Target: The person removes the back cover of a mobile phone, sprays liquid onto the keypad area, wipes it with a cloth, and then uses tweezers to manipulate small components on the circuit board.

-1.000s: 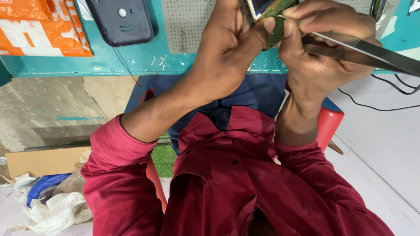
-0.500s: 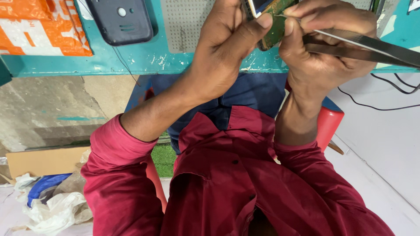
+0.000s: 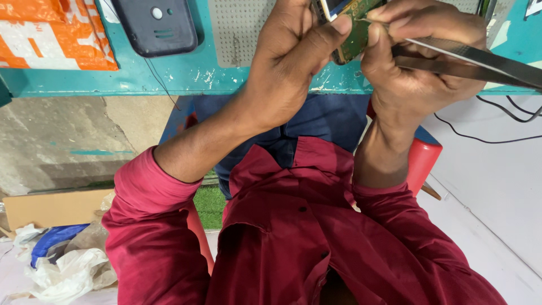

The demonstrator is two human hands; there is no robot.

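Observation:
My left hand [image 3: 293, 62] grips a small green circuit board [image 3: 353, 31] at the top of the view, with the thumb pressed along its edge. Part of the board runs out of frame, and a white-rimmed piece shows beside it. My right hand [image 3: 418, 73] pinches long metal tweezers [image 3: 474, 56], whose tips rest on the board's right edge. Both hands hover over the front edge of a teal workbench [image 3: 169, 76]. My red shirt sleeves fill the lower half of the view.
A dark handset [image 3: 158, 25] and an orange package [image 3: 51, 34] lie on the bench, beside a grey perforated mat [image 3: 237, 28]. Black cables [image 3: 491, 121] trail at right. A red stool [image 3: 423, 158] is under me. Crumpled plastic bags [image 3: 68, 265] and cardboard [image 3: 51, 206] lie on the floor at left.
Both hands stay in nearly the same place. My left thumb has slid a little further along the board's edge, and the tweezers have stayed on the board.

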